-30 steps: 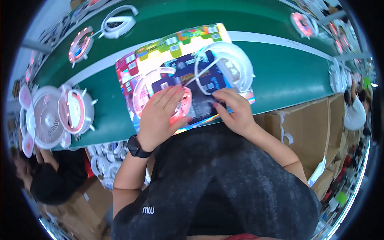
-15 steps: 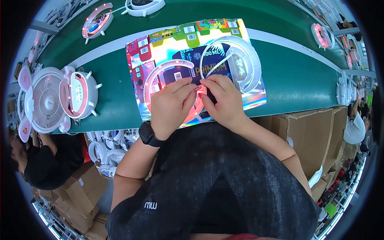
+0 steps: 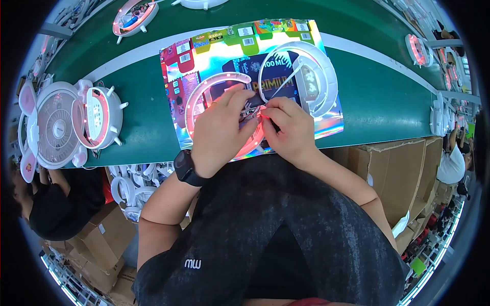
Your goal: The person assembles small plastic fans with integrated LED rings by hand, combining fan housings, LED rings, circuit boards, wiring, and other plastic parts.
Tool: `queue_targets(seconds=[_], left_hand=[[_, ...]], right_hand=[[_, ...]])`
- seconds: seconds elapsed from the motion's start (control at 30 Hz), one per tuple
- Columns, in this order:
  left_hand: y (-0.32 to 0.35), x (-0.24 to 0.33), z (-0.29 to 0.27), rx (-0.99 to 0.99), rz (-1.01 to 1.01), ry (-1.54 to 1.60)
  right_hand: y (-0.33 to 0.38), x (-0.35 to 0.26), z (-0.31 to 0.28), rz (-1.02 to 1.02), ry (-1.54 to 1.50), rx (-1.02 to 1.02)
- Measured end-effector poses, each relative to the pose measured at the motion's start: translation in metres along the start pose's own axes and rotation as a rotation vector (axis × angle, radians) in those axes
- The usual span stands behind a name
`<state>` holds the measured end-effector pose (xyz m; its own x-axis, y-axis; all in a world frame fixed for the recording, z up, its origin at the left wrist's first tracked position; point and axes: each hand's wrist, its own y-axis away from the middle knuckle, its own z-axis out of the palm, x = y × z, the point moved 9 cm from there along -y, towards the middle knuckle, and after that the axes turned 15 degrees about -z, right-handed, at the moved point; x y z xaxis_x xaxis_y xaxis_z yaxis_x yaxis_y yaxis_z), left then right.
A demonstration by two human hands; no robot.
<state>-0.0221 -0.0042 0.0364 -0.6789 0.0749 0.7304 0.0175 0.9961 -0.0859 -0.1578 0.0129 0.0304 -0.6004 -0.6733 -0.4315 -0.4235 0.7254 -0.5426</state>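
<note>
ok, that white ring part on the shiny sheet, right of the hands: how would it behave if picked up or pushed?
The white ring looks like a thin open plastic hoop, so probably light and fairly stiff. It lies flat, so unlikely to roll, but it may skid on the glossy holographic sheet. A thin white wire crosses its opening toward the right hand; it could tug.

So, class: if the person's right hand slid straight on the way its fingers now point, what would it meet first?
The right hand points left, toward the left hand. Its fingertips already seem to meet the left hand's fingers over the pink-lit ring; whether they actually touch is unclear.
</note>
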Motion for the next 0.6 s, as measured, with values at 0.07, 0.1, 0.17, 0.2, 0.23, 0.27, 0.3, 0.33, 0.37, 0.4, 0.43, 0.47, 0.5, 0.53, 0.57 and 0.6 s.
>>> queue_targets(seconds=[0.07, 0.1, 0.17, 0.2, 0.23, 0.27, 0.3, 0.33, 0.37, 0.4, 0.43, 0.47, 0.5, 0.53, 0.57, 0.6], left_hand=[[-0.001, -0.005, 0.020, -0.248, -0.076, -0.056], [-0.001, -0.007, 0.021, -0.249, -0.076, -0.056], [-0.001, -0.004, 0.021, -0.205, -0.027, -0.049], [-0.001, -0.005, 0.021, -0.205, -0.030, -0.049], [-0.002, -0.005, 0.023, -0.217, -0.030, -0.094], [-0.003, -0.006, 0.025, -0.229, -0.030, -0.138], [-0.005, -0.007, 0.026, -0.232, -0.028, -0.137], [-0.007, -0.006, 0.028, -0.249, -0.001, -0.164], [-0.008, -0.005, 0.030, -0.267, 0.027, -0.192], [-0.010, -0.004, 0.029, -0.266, 0.025, -0.193], [-0.012, -0.007, 0.032, -0.309, -0.022, -0.191], [-0.012, -0.010, 0.034, -0.352, -0.068, -0.189], [-0.012, -0.010, 0.035, -0.350, -0.070, -0.189], [-0.012, -0.010, 0.035, -0.337, -0.067, -0.188], [-0.011, -0.011, 0.035, -0.323, -0.063, -0.186], [-0.011, -0.013, 0.036, -0.322, -0.064, -0.187]], right_hand=[[0.001, 0.001, 0.000, 0.005, -0.004, -0.005], [0.001, 0.002, 0.001, 0.013, -0.011, -0.013], [0.001, 0.003, 0.002, 0.017, -0.022, -0.025], [0.001, 0.004, 0.003, 0.012, -0.044, -0.020], [0.001, 0.004, 0.002, 0.009, -0.062, -0.013], [0.001, 0.004, 0.002, 0.012, -0.060, -0.013], [0.001, 0.003, 0.002, 0.018, -0.053, -0.011], [0.001, 0.003, 0.002, 0.022, -0.049, -0.009], [0.001, 0.003, 0.002, 0.021, -0.051, -0.010], [0.001, 0.004, 0.003, 0.022, -0.047, -0.017], [0.001, 0.005, 0.004, 0.023, -0.044, -0.025], [0.000, 0.004, 0.003, 0.021, -0.046, -0.025], [-0.002, 0.003, 0.004, 0.002, -0.026, -0.053], [-0.002, 0.001, 0.005, -0.015, -0.006, -0.078], [-0.002, 0.002, 0.005, -0.015, -0.007, -0.078], [-0.002, 0.002, 0.005, -0.051, -0.024, -0.076]])
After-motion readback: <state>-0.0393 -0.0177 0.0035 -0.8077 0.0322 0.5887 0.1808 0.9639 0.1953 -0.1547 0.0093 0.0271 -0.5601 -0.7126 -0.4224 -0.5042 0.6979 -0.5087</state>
